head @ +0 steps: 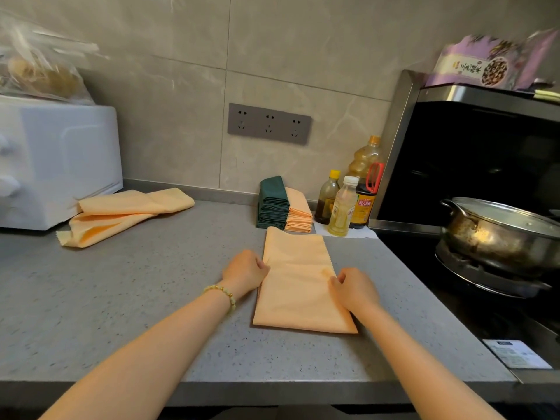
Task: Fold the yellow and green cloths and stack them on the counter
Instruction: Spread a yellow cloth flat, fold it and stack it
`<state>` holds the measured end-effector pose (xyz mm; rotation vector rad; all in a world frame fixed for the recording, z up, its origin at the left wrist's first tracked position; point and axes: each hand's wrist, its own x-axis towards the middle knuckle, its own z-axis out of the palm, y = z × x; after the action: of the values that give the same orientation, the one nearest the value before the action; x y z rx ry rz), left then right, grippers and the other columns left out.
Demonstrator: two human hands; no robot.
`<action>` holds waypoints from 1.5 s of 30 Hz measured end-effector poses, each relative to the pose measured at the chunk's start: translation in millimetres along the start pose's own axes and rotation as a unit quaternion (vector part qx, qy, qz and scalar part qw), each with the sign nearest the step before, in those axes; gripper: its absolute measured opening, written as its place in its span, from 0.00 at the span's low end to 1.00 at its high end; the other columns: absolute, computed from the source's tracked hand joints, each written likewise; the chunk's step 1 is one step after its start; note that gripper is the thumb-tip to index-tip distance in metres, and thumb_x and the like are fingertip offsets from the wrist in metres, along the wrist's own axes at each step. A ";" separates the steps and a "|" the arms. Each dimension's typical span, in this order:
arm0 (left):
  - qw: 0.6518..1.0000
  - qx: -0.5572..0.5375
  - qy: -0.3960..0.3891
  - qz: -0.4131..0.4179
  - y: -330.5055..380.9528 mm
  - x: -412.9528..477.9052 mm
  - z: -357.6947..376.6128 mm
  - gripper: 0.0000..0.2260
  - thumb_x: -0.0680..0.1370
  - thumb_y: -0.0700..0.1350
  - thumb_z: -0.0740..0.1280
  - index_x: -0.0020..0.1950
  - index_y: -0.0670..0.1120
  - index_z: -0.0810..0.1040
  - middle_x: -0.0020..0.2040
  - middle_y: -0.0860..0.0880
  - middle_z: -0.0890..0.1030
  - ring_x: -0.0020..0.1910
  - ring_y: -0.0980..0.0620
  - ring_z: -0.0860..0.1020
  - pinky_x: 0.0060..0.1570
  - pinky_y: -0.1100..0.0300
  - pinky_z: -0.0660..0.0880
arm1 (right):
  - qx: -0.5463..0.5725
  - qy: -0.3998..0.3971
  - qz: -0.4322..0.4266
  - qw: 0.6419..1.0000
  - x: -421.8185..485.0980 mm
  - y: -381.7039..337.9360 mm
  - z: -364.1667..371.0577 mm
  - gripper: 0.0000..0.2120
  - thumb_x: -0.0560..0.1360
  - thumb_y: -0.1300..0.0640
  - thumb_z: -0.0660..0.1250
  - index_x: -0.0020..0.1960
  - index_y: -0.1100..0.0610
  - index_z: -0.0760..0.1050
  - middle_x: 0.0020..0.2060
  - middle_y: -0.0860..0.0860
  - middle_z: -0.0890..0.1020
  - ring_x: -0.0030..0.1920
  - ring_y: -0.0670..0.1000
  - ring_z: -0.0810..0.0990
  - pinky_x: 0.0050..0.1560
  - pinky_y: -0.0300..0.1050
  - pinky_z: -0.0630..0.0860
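On the near part of the counter (151,298) a yellow cloth (298,283) is laid flat as a long strip, doubled already by the look of its edges. Its left edge is pinched at mid-length by the left grip (245,272), and its right edge is pinched likewise by the right grip (354,287). The crosswise fold is judged to be the step in hand. For the next move, one half must be lifted by both edges together and laid over the other with corners matched, before the piece is carried to the pile. Farther off to the left, loose yellow cloths (121,213) are left crumpled beside a white appliance (57,162), not yet folded. At the back, folded green cloths (272,204) and folded yellow cloths (298,213) are stacked side by side, touching, just beside a group of bottles (342,207)
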<state>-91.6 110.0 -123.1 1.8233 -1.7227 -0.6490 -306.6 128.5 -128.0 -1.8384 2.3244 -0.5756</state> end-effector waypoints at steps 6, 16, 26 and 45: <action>0.982 0.138 0.001 0.126 15.7 -6.1 8.5 0.24 0.76 0.35 0.62 0.71 0.48 0.65 0.68 0.46 0.68 0.67 0.46 0.66 0.62 0.56 0.68 | -0.004 -0.003 -0.014 1.000 3.9 0.0 2.6 0.12 0.79 0.51 0.58 0.38 0.51 0.68 0.34 0.46 0.73 0.38 0.47 0.72 0.31 0.39 0.64; 0.924 0.337 -0.106 0.148 26.8 -16.6 35.2 0.25 0.83 0.56 0.44 0.78 0.47 0.53 0.77 0.46 0.57 0.75 0.43 0.57 0.74 0.45 0.50 | 0.006 -0.022 -0.032 0.999 3.7 1.2 0.3 0.11 0.79 0.51 0.59 0.38 0.52 0.68 0.34 0.47 0.72 0.37 0.48 0.71 0.35 0.41 0.68; 0.940 0.304 -0.101 0.121 21.5 -23.2 44.8 0.24 0.83 0.54 0.44 0.79 0.51 0.48 0.79 0.50 0.48 0.77 0.43 0.45 0.73 0.41 0.40 | -0.113 -0.013 -0.200 0.973 -25.7 -36.5 11.7 0.21 0.81 0.56 0.52 0.73 0.56 0.61 0.73 0.52 0.63 0.74 0.52 0.58 0.73 0.48 0.51; 0.949 0.287 -0.075 0.105 7.9 -55.7 48.9 0.25 0.83 0.56 0.43 0.78 0.53 0.42 0.79 0.50 0.40 0.76 0.42 0.38 0.71 0.38 0.35 | -0.068 -0.121 -0.206 0.969 -56.4 -21.8 27.9 0.25 0.83 0.49 0.40 0.78 0.53 0.43 0.77 0.49 0.43 0.76 0.49 0.40 0.75 0.46 0.39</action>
<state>-133.9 162.4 -154.9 1.9465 -2.3523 -0.2050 -263.4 172.3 -153.5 -2.3281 1.8776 -0.2132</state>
